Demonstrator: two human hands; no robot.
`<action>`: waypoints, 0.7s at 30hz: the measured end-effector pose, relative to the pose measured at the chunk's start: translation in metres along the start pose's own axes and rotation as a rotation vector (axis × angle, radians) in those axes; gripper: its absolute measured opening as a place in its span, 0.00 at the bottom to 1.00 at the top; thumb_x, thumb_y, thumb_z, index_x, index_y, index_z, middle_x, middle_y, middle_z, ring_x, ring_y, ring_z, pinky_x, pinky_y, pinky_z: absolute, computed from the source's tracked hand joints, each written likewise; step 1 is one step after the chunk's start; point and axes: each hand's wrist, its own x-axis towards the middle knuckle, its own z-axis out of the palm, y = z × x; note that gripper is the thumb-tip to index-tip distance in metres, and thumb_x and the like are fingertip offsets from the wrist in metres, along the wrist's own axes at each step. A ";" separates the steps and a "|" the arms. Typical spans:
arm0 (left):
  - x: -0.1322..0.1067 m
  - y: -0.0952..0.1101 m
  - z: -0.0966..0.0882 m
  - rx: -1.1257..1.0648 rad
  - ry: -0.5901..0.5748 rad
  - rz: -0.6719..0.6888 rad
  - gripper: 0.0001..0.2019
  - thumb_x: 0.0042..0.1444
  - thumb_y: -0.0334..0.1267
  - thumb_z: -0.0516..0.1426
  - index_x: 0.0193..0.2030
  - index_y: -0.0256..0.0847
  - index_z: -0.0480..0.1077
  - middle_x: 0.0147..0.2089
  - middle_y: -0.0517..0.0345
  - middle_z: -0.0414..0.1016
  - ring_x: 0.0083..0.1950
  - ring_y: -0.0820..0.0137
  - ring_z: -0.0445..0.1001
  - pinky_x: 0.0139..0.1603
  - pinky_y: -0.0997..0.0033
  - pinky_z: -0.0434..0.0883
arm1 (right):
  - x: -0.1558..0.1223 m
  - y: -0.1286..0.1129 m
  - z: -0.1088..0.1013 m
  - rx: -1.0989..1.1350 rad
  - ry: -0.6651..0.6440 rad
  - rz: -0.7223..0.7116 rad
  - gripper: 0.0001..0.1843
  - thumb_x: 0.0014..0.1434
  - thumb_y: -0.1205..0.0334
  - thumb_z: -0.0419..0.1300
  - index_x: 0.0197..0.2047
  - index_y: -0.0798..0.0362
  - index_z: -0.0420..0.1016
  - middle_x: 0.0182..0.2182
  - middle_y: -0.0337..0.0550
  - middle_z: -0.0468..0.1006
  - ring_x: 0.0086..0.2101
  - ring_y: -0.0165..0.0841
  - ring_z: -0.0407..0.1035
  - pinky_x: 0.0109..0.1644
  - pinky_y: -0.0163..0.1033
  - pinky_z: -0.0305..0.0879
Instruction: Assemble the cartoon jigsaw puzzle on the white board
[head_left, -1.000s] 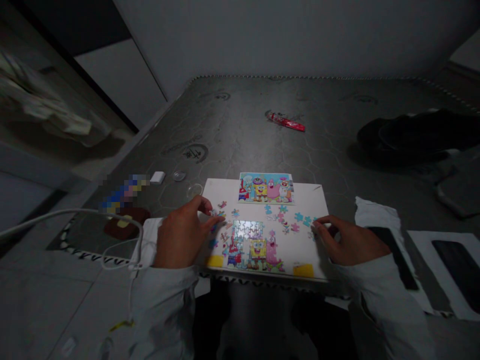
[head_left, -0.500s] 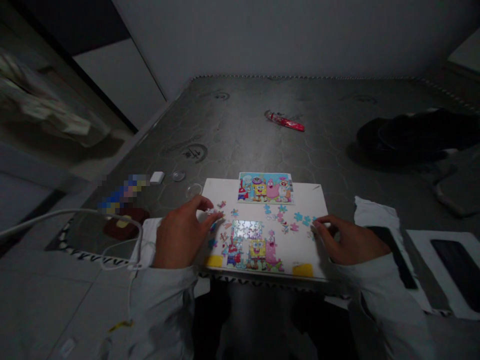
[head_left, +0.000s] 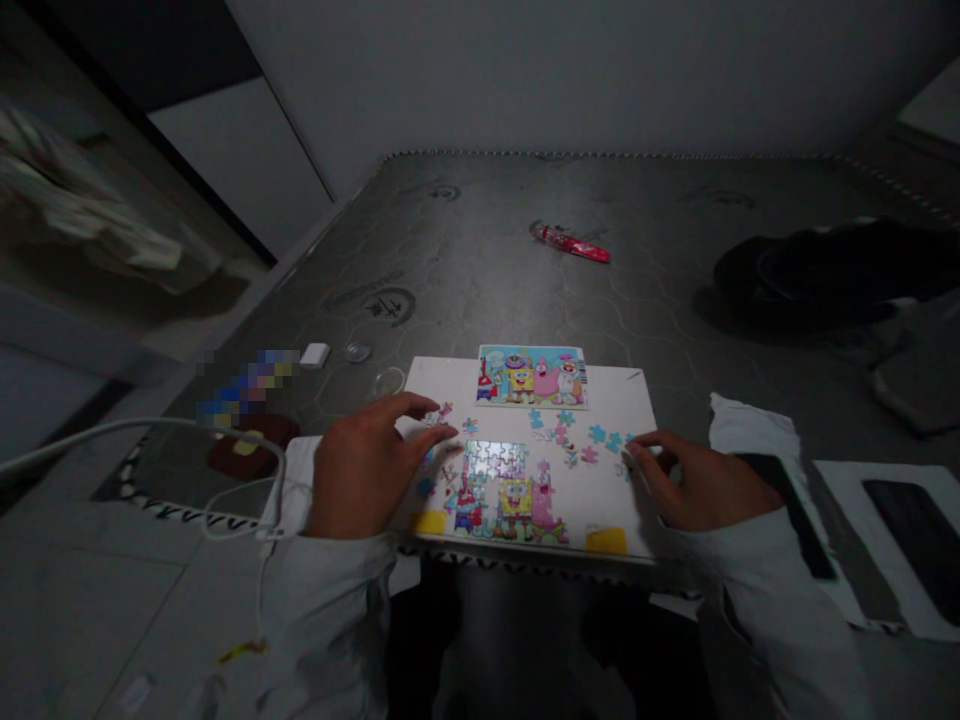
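On a white board [head_left: 435,375] lies a partly joined jigsaw puzzle [head_left: 514,495] of cartoon figures. Above it rests a printed picture card [head_left: 531,377] with the same figures. My left hand [head_left: 367,455] hovers at the board's left side, thumb and forefinger apart, near small loose pieces [head_left: 469,425]. At the right edge, my right hand [head_left: 697,475] has thumb and forefinger tips nearly together, beside blue puzzle pieces [head_left: 598,433]; what lies between those tips is hidden. Pink pieces [head_left: 589,455] are scattered between the puzzle and my right hand.
Yellow tabs [head_left: 606,541] sit at the board's near edge. A red-wrapped item [head_left: 574,245] lies farther back, a black object [head_left: 817,275] at right. Dark phone-like slabs [head_left: 911,535] lie on the right; a white cable [head_left: 277,470] loops at left near a small white box [head_left: 314,356].
My left hand's thumb and forefinger have spread apart, and its thumb tip has shifted slightly right. My right hand stays in place.
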 end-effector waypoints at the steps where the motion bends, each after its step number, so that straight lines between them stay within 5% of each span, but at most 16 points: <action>1: 0.000 -0.001 0.000 -0.017 0.020 0.030 0.15 0.51 0.51 0.68 0.42 0.48 0.79 0.39 0.62 0.80 0.30 0.70 0.74 0.33 0.69 0.65 | 0.000 0.000 0.000 0.002 -0.002 0.002 0.19 0.65 0.46 0.50 0.44 0.46 0.78 0.31 0.38 0.80 0.27 0.34 0.71 0.31 0.38 0.55; 12: 0.001 -0.004 0.004 -0.025 0.100 0.140 0.14 0.51 0.48 0.68 0.42 0.48 0.79 0.43 0.64 0.79 0.33 0.71 0.74 0.35 0.69 0.67 | 0.000 -0.001 -0.003 0.000 -0.028 0.009 0.19 0.65 0.46 0.50 0.45 0.46 0.78 0.31 0.37 0.80 0.29 0.35 0.72 0.32 0.38 0.56; 21: 0.002 -0.004 0.002 -0.027 0.093 0.156 0.16 0.55 0.40 0.67 0.51 0.48 0.75 0.46 0.64 0.78 0.26 0.77 0.70 0.35 0.69 0.68 | -0.001 -0.002 -0.003 -0.003 -0.002 0.002 0.19 0.65 0.47 0.50 0.44 0.47 0.78 0.31 0.39 0.80 0.27 0.33 0.71 0.30 0.37 0.55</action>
